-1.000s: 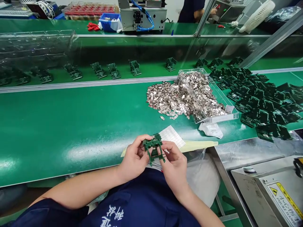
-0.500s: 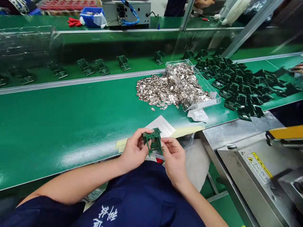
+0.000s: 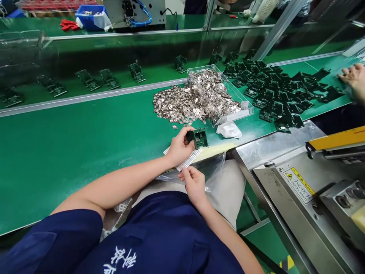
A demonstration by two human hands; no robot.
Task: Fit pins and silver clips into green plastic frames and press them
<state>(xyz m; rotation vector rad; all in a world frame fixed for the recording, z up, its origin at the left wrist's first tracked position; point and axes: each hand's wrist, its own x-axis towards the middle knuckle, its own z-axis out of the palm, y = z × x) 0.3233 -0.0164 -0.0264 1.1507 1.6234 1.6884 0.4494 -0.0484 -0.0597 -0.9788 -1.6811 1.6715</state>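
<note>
My left hand [image 3: 180,149] is closed around a dark green plastic frame [image 3: 201,137], an open box-like part with an opening in its middle. It holds the frame above the table edge. Beneath that hand lies a whitish sheet marked in fine rows [image 3: 188,160], partly covered by the hand. My right hand [image 3: 194,185] is at the sheet's near corner, thumb and fingers pinched together. Whether the sheet or some small piece is between those fingertips cannot be made out. A clear plastic bag [image 3: 211,171] hangs at the table edge beside my right hand.
Small metal pieces [image 3: 178,104] are heaped beside and inside a tilted clear tray [image 3: 248,111]. A crumpled white wrapper [image 3: 229,130] lies near it. Many green frames [image 3: 273,91] pile up at right, near another person's hand [image 3: 353,78]. A metal machine [image 3: 285,186] stands at right.
My left hand has lifted the green frame away to the upper right. My right hand has left the frame and moved down to the sheet's corner. Another person's hand shows more at right.
</note>
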